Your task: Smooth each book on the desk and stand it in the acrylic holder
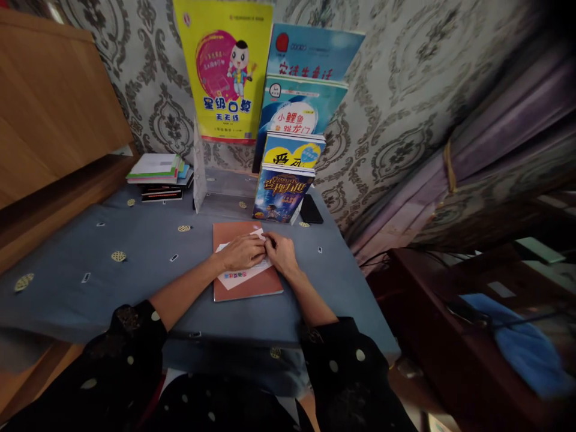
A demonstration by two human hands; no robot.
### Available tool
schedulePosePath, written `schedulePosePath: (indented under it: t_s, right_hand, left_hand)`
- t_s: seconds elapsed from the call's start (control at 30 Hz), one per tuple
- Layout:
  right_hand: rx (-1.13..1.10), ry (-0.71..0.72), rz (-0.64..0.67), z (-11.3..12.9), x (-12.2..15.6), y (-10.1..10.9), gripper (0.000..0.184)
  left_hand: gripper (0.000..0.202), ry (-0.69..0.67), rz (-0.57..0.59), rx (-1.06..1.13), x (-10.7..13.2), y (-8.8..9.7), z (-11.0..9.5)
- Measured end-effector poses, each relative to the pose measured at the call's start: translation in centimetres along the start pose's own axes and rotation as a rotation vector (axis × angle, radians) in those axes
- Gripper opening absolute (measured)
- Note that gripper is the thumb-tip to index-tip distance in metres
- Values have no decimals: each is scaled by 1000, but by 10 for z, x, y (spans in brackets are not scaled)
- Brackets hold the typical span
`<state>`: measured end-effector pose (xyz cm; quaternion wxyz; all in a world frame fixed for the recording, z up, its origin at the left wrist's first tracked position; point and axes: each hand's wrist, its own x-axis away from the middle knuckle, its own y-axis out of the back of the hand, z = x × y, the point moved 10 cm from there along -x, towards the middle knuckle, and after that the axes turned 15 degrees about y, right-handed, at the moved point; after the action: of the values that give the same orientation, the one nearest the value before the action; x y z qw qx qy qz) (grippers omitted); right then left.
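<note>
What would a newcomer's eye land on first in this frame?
Probably the bright yellow paperback with a cartoon child, standing tallest at the back left of the tiered row of blue-covered books against the patterned wall. Next, the left hand and right hand, meeting over a white paper sheet that lies on a flat reddish-brown book at the middle of the grey-blue tablecloth.
</note>
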<state>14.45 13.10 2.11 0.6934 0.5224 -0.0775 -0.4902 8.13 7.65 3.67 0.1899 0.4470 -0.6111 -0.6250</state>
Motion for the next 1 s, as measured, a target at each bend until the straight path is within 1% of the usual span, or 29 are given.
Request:
schedulePosePath:
  t_s: [0.17,0.3,0.47,0.53,0.67,0.83,1.0]
  right_hand:
    - [29,2,13,-1,1,-1,33]
    - [14,13,17,-1,1,-2,33]
    - [-49,34,-22,3,1,3,34]
    - [-53,30,-11,3,2,3,34]
    - [-40,32,35,5,1,2,34]
    - [-36,35,36,4,-1,4,34]
    - [-52,30,27,1,-1,6,34]
  left_hand:
    - [20,-39,-71,1,1,3,-3]
    - [14,-55,-90,24,2,5,-2]
    - [20,-78,-103,99,5,10,-4]
    - [21,-84,-106,140,7,12,-5]
    - [18,-79,-95,180,7,15,-7]
    - [19,-69,-79,157,5,16,-9]
    - [16,-77,-14,110,5,12,-12]
